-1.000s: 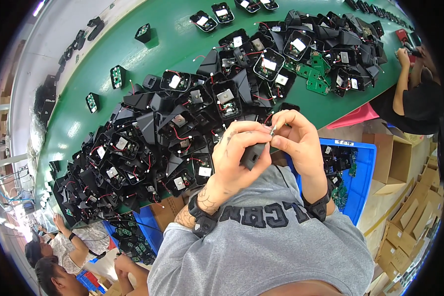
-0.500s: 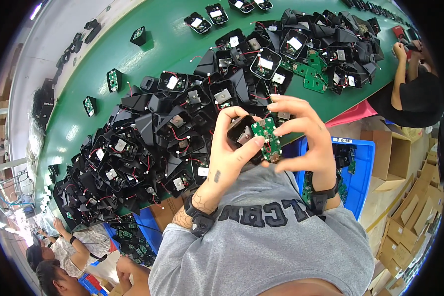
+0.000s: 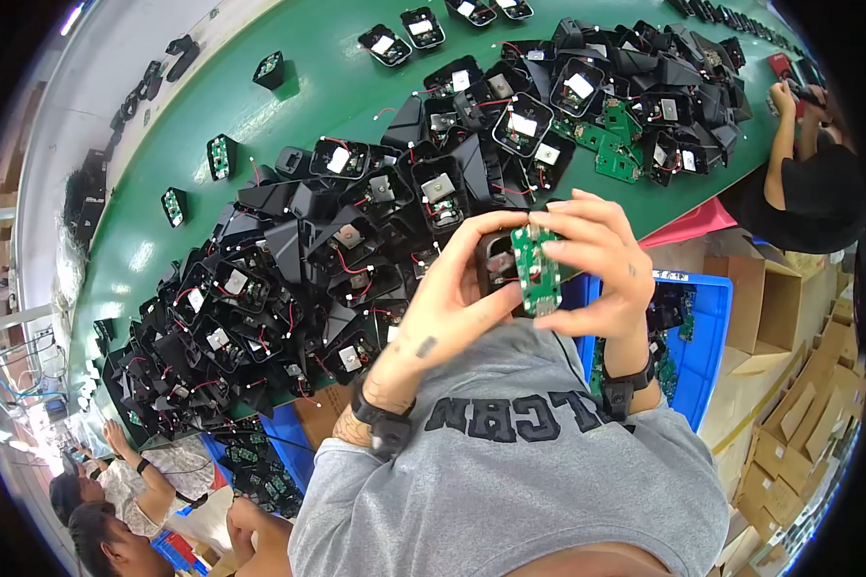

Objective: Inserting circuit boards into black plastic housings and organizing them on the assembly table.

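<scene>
My left hand (image 3: 462, 288) is wrapped round a black plastic housing (image 3: 496, 262), its open side facing up and partly covered by my fingers. A green circuit board (image 3: 539, 271) stands tilted at the housing's right edge. My right hand (image 3: 601, 260) grips that board along its right side, thumb at the lower end and fingers at the upper end. Whether the board touches the housing's rim is hidden by the left thumb. Both hands are in front of my chest, near the table edge.
A large heap of black housings (image 3: 289, 250) with red wires covers the green table (image 3: 327, 96). Loose green boards (image 3: 616, 139) lie right of it. Blue bins (image 3: 707, 356) with boards stand beside me, by cardboard boxes (image 3: 789, 442). A co-worker (image 3: 808, 192) sits at right, others at lower left.
My right fingers have closed in on the circuit board, and it is turned more upright. Both hands have shifted slightly to the right with the housing.
</scene>
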Action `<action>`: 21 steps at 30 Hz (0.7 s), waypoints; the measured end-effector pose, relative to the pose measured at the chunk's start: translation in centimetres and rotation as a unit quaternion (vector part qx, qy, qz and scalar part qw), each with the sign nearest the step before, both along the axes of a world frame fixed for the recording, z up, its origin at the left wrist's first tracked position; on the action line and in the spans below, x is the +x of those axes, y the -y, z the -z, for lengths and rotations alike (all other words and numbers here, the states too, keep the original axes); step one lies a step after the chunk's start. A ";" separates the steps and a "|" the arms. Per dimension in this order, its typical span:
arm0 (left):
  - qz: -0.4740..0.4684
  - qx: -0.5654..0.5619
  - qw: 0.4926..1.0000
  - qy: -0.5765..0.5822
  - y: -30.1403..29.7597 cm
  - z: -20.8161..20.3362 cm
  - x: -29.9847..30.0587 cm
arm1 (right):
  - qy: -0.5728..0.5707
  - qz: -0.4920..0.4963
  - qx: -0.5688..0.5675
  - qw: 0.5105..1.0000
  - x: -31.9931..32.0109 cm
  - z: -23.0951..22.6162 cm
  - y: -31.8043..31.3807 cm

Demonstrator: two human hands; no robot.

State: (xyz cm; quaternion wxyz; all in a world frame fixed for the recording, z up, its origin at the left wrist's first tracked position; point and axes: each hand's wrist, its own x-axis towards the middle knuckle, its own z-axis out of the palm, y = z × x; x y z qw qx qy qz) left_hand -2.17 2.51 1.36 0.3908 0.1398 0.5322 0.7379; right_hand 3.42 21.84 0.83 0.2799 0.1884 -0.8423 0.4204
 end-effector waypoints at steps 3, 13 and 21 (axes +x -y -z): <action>-0.038 -0.001 0.990 -0.135 -0.5 0.3 0.3 | -0.025 0.015 0.068 0.997 0.6 -0.1 1.0; -0.022 0.142 0.969 0.203 -0.1 -0.9 0.3 | 0.018 0.038 0.090 0.995 0.6 -0.7 0.4; -0.001 0.110 0.994 0.011 -0.8 0.2 1.2 | 0.083 -0.024 0.049 0.995 0.6 -1.3 0.2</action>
